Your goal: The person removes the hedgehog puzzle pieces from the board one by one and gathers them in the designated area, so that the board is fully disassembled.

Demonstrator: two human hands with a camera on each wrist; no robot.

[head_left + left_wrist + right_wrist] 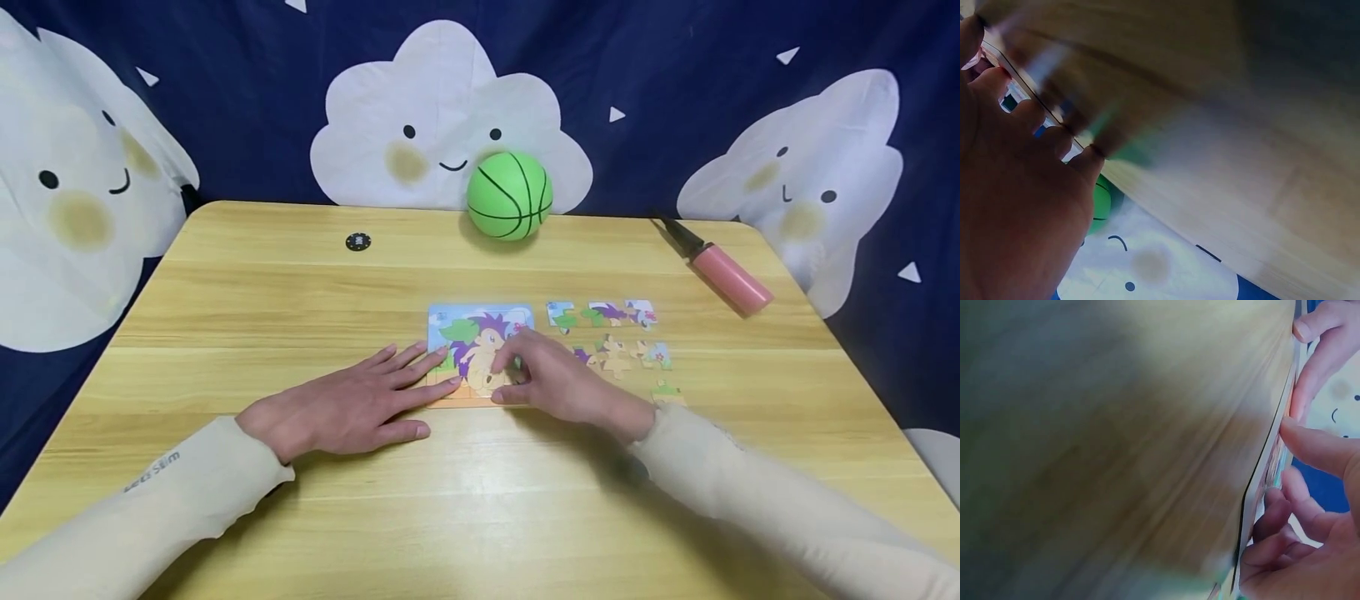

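Note:
A jigsaw puzzle board (472, 398) with a purple-haired hedgehog picture lies on the table. My left hand (352, 404) is spread flat, its fingertips resting on the board's left side; in the left wrist view the same hand (1022, 181) shows its palm. Over the board's right half reaches my right hand (558, 375), thumb and index finger bent with a gap between their tips. In the right wrist view the right hand (1316, 512) has its thumb tip at the board edge and other fingers curled; I cannot tell whether it grips a piece.
Loose puzzle pieces (617, 354) lie right of the board, partly behind the right hand. A green ball (510, 197) stands at the back edge, a black poker chip (358, 242) left of it. A pink hand pump (731, 277) with a black nozzle lies back right.

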